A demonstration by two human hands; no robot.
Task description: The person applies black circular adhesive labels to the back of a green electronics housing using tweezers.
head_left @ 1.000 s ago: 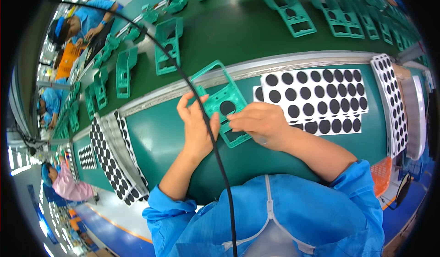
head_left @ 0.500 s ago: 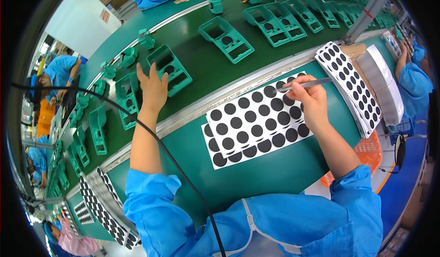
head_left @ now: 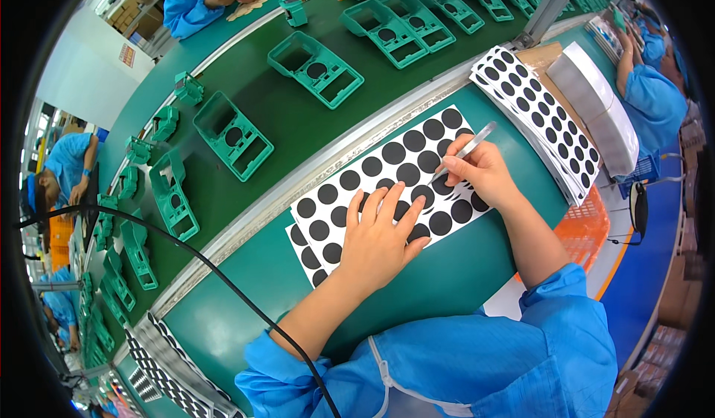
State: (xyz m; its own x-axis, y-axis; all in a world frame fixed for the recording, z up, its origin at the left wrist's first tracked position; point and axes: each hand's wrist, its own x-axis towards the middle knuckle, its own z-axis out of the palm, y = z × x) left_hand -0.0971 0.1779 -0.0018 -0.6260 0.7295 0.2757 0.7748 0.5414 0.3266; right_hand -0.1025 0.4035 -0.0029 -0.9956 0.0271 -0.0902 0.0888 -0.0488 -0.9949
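On the green worktop lies a white sheet of round black stickers, over another such sheet whose edge shows beneath it. My left hand rests on the upper sheet, palm down with fingers spread, holding nothing. Pinched in my right hand is a pair of metal tweezers. Their tips point down at a sticker just beyond my left fingertips; whether they grip its edge is too small to tell. Past the metal rail, a green plastic housing with a black disc on it lies on the dark green belt.
More sticker sheets are stacked at right and lower left. Several green housings and small green parts line the belt. A black cable crosses the view beside my left forearm. An orange basket stands at right. Co-workers sit around.
My left hand has come back from a housing on the belt and settled on the sticker sheet. The tweezers have moved to another sticker on the sheet. The whole view has shifted.
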